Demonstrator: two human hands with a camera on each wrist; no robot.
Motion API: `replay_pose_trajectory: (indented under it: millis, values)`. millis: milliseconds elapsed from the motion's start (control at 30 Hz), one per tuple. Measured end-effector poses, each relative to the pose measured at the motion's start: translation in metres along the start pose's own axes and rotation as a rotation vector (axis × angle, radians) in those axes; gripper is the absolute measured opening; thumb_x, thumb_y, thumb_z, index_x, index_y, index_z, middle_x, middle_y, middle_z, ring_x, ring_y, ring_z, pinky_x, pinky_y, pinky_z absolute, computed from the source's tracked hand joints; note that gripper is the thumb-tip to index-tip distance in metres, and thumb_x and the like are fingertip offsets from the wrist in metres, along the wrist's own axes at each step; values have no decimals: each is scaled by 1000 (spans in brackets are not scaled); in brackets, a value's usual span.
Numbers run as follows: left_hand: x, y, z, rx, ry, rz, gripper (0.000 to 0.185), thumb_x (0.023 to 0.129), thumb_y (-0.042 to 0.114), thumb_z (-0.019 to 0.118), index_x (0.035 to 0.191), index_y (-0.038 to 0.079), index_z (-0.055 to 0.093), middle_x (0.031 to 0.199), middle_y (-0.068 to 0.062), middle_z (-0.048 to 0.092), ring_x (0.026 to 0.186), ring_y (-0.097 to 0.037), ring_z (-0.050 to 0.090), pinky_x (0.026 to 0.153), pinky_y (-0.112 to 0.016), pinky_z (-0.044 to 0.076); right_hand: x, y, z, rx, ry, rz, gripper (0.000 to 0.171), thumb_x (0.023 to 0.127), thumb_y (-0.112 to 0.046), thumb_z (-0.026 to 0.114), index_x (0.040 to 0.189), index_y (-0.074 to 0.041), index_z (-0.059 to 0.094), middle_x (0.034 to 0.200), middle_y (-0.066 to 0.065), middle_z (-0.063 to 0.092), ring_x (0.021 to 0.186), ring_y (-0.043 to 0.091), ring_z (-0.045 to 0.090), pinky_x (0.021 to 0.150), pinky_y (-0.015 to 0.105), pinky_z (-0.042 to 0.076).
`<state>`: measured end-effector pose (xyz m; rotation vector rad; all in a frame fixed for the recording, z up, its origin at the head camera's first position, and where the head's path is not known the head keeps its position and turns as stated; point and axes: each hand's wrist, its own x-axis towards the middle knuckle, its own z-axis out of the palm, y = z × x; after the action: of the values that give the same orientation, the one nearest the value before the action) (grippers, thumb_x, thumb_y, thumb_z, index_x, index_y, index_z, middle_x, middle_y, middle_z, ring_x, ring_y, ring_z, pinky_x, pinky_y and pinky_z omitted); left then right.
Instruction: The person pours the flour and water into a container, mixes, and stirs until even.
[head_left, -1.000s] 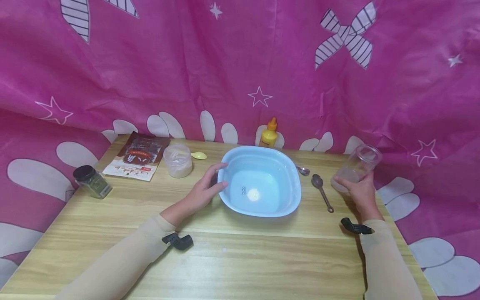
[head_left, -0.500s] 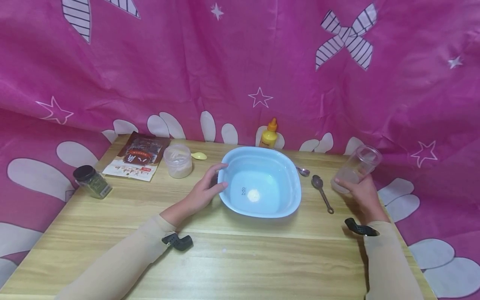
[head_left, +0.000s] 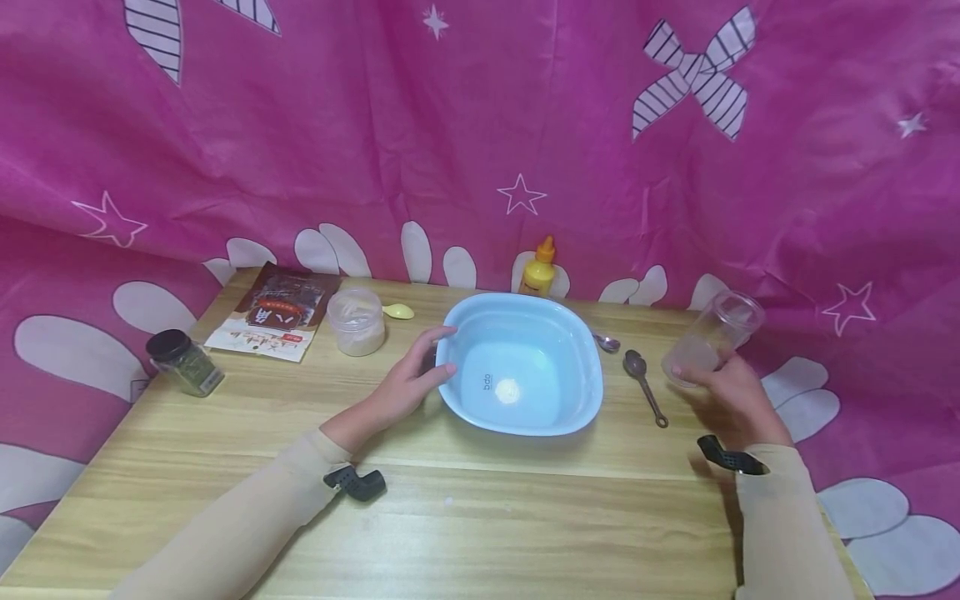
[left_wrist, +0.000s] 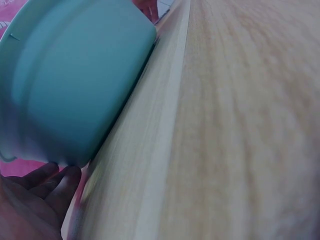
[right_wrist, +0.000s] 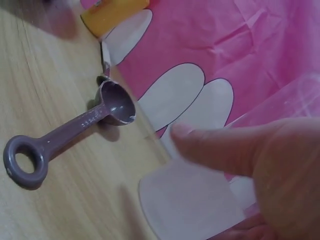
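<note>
Clear plastic jar (head_left: 711, 335), tilted and with a little pale powder at its bottom, sits in the grip of the right hand (head_left: 729, 390) at the right edge of the wooden desk (head_left: 480, 517), its base just off the desktop; the right wrist view shows the thumb (right_wrist: 220, 145) pressed across the jar's wall (right_wrist: 190, 200).

From the left, a dark-lidded spice jar (head_left: 183, 363) stands near the desk's left edge, with a brown printed packet (head_left: 273, 312) lying flat behind it. Just right of the packet stands a small lidded tub (head_left: 356, 321) of pale powder, and a yellow plastic spoon (head_left: 398, 312) lies beside it.

The left hand (head_left: 408, 383) rests on the desk with its fingers relaxed and spread against the left wall of a light blue plastic basin (head_left: 577, 333); the left wrist view shows the fingertips (left_wrist: 65, 177) touching the basin's outer wall (left_wrist: 75, 85) near its base. A small white patch lies on the basin's floor.

Behind the basin, against the pink patterned cloth (head_left: 480, 125), stands a yellow squeeze bottle (head_left: 537, 268). Between the basin and the held jar lie a metal spoon (head_left: 605, 341) and a purple measuring spoon (head_left: 645, 385), its bowl pointing toward the back of the desk and its ring handle (right_wrist: 22, 162) toward the front.
</note>
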<state>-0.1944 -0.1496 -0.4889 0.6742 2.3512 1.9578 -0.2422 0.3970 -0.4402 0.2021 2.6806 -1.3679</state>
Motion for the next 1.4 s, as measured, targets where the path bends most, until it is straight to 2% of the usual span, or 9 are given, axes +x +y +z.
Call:
replay_pose_trajectory:
  millis: [267,400,500,633,767,933,1167,1300,1400]
  values:
    - [-1,0,-2,0,0,3,59,113,16,62,167,13,39,173,-24,40,155,-48,47,123,-60,46,-8,-12,-3,-126,-110,-27,109,98,-30,89,173,4,17,168,39,35,154,60,32,126,81,25]
    - [-2,0,-2,2,-2,3,59,113,15,62,167,13,39,172,-25,41,154,-48,48,121,-60,48,-16,-20,-2,-114,-213,57,101,99,-29,87,168,9,25,166,38,35,150,57,34,126,78,27]
    - [-2,0,-3,1,-2,4,59,113,15,62,167,14,39,171,-25,42,153,-48,49,120,-59,50,-23,-26,-2,-191,-247,58,93,99,-33,87,161,14,36,160,38,42,143,54,41,124,75,34]
    - [-2,0,-3,0,-1,3,59,113,16,63,167,14,40,171,-25,42,153,-48,49,120,-60,50,-27,-36,1,-377,-229,18,81,97,-45,87,141,17,58,132,34,62,123,48,55,108,66,49]
    - [-3,1,-3,2,-3,-3,59,113,16,63,167,15,40,171,-25,42,153,-48,50,119,-60,50,-28,-44,7,-487,-219,7,77,96,-51,85,129,16,67,115,27,69,110,43,59,96,58,54]
    - [-3,1,-4,0,0,-3,59,113,17,62,167,15,40,171,-26,42,152,-48,50,118,-58,52,-27,-49,24,-433,-213,6,69,96,-44,88,131,13,70,119,26,69,111,42,57,94,55,54]
    - [-1,-2,-2,-19,-11,20,59,113,16,62,167,13,39,169,-28,44,153,-49,49,119,-59,51,-27,-53,43,-478,-192,21,47,95,-40,90,112,2,80,88,13,64,92,33,57,76,41,50]
    - [-1,-2,-2,-21,-4,13,58,113,16,62,167,14,40,165,-30,48,150,-48,53,118,-59,52,-30,-54,51,-440,-188,75,37,95,-33,91,107,1,82,91,14,69,91,33,60,79,41,53]
    - [-2,-1,-2,-19,-2,6,59,113,16,62,167,14,40,164,-29,50,149,-47,54,118,-57,53,-30,-52,56,-493,-181,53,30,96,-29,89,101,-1,83,87,12,69,86,32,60,77,41,51]
